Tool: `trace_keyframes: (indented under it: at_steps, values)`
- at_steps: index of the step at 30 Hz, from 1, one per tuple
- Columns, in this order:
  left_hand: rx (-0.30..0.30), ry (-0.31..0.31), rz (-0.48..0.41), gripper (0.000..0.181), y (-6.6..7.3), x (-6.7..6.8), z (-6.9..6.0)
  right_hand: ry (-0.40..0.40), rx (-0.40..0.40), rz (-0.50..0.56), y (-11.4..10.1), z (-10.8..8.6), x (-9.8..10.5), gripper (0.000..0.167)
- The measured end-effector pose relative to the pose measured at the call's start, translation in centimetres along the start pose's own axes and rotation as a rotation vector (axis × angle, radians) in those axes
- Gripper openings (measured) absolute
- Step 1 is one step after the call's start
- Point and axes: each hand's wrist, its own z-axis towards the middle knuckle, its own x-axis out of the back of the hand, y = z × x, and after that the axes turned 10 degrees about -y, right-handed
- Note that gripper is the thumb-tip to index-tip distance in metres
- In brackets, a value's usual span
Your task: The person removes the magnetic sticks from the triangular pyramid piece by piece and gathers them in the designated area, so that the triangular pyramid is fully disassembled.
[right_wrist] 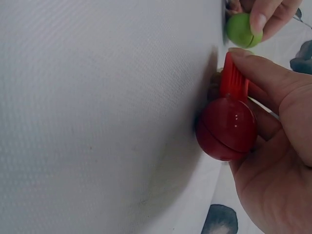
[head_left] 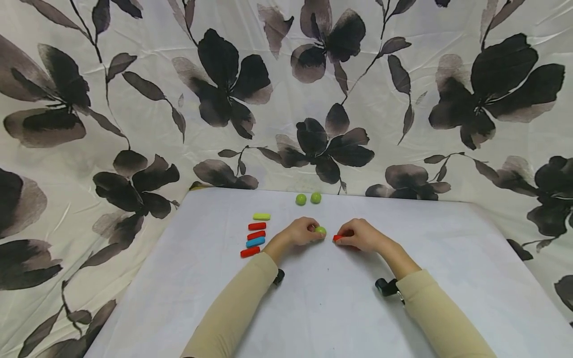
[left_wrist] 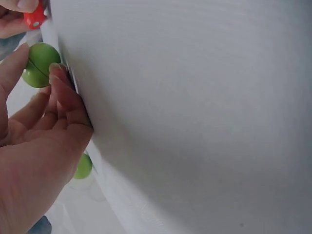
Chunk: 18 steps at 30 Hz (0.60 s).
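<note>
Low over the white tabletop, my left hand (head_left: pixel 303 231) pinches a green ball (left_wrist: pixel 41 66) between thumb and fingertips. A thin seam line runs across the ball. Facing it from the right, my right hand (head_left: pixel 362 235) holds a red ribbed piece (right_wrist: pixel 234 80) by thumb and fingers. A glossy red ball (right_wrist: pixel 226 129) sits against the near end of that piece; whether the two are joined I cannot tell. The far end of the red piece points towards the green ball, with a small gap between them in the head view.
Left of my left hand lie a lime stick (head_left: pixel 261 217), a blue stick (head_left: pixel 255 242) and several red sticks (head_left: pixel 250 252) in a column. Two more green balls (head_left: pixel 301 199) (head_left: pixel 316 198) rest near the table's back edge. Behind hangs a floral cloth (head_left: pixel 277 124).
</note>
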Motion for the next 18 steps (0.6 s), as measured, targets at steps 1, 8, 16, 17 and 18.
trace_keyframes:
  at_steps: [1, 8, 16, 17, 18]
  values:
    - [-0.003, 0.005, -0.007, 0.034, -0.03, 0.01, 0.0, 0.001, -0.002, 0.0, 0.03, -0.08, 0.03, 0.015]
    - [0.004, 0.006, -0.067, 0.031, 0.11, -0.29, -0.3, -0.01, -0.009, 0.027, 0.33, -0.27, -0.07, 0.017]
    - [0.053, 0.009, -0.115, 0.035, 0.06, -0.33, -0.3, -0.024, 0.016, 0.03, 0.67, -0.57, -0.17, 0.019]
    - [0.053, 0.01, -0.118, 0.035, 0.05, -0.29, -0.27, -0.024, 0.02, 0.029, 0.67, -0.61, -0.18, 0.019]
    - [0.054, 0.012, -0.12, 0.035, 0.03, -0.25, -0.23, -0.023, 0.028, 0.024, 0.64, -0.65, -0.19, 0.02]
